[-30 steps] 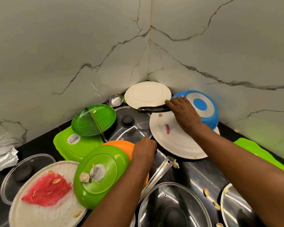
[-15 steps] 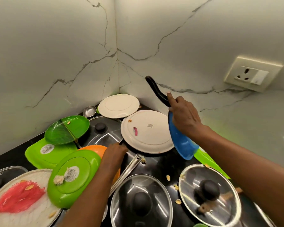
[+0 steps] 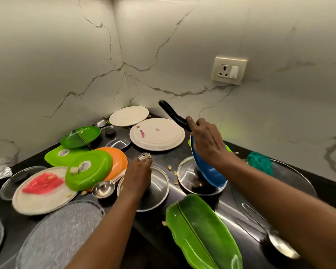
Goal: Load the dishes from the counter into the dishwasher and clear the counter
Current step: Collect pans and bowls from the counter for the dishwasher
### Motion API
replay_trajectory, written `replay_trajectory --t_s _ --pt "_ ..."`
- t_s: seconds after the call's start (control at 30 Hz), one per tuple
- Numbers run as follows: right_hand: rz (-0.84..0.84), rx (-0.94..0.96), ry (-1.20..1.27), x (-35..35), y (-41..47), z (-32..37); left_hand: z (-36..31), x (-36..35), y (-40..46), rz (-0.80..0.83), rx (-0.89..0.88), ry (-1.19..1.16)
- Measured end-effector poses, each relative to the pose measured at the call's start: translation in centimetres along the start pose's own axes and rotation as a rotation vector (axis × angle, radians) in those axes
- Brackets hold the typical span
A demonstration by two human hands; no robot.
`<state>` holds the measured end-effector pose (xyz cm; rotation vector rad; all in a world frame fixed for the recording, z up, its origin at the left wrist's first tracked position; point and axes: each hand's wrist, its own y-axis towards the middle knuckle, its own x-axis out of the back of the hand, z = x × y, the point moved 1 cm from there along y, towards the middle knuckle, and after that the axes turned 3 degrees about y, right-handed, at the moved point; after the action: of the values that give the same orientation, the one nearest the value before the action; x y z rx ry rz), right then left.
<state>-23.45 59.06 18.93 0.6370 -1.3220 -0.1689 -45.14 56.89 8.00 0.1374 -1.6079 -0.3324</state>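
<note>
**Blue pan held tilted above a crowded worktop corner**

Blue pan (image 3: 208,167) hangs in our right hand (image 3: 206,140), whose fingers are wrapped round the black handle (image 3: 173,115) low down, near where it meets the bowl. The handle's long axis runs up and away to the left toward the wall corner; the bowl drops down and toward us, tipped nearly on edge, its lower rim just over a glass lid (image 3: 190,171) on the black worktop (image 3: 159,160). We judge that carrying it to the dishwasher, which is not in view, means drawing it back toward us along that same axis, clear of the lid beneath.

Our left hand (image 3: 139,173) is lower and nearer the middle of the pile, fingers curled on a small crumpled scrap (image 3: 145,156) that looks like foil; we cannot tell exactly what it is. That hand sits over a second glass lid (image 3: 159,191).

Outward from the hands lie two white plates (image 3: 157,134) toward the corner, a green plate (image 3: 88,169) overlapping an orange plate (image 3: 118,160) on the left, a steel ladle (image 3: 103,189) just beside them, and a long leaf-shaped green tray (image 3: 202,233) at the near edge. Most of the dishes remain to be moved.
</note>
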Motion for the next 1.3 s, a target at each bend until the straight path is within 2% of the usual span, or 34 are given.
replay_trajectory --t_s 0.2,0.3,0.5,0.8,0.97,1.13,1.3 --pt "-0.046 -0.022 0.048 3.6 -6.8 1.6 -5.3 3.1 -5.0 -0.010 0.067 -0.056" --pt "-0.078 -0.047 0.109 5.6 -9.9 2.4 -7.5 4.2 -7.1 -0.019 0.024 -0.037" --pt "-0.157 -0.145 0.179 10.6 -16.2 3.2 -9.7 6.0 -11.9 -0.131 -0.060 -0.143" --pt "-0.233 -0.174 -0.001 15.9 -28.0 10.6 -9.0 8.2 -26.9 -0.171 -0.153 -0.319" --pt "-0.304 -0.283 -0.095 18.6 -38.0 15.3 -8.8 9.0 -37.0 -0.035 -0.221 -0.295" --pt "-0.232 -0.380 -0.121 21.6 -49.6 18.4 -10.9 8.3 -47.8 0.156 -0.285 -0.321" --pt "-0.159 -0.516 -0.197 24.5 -61.3 18.5 -16.0 7.2 -56.8 0.376 -0.412 -0.298"
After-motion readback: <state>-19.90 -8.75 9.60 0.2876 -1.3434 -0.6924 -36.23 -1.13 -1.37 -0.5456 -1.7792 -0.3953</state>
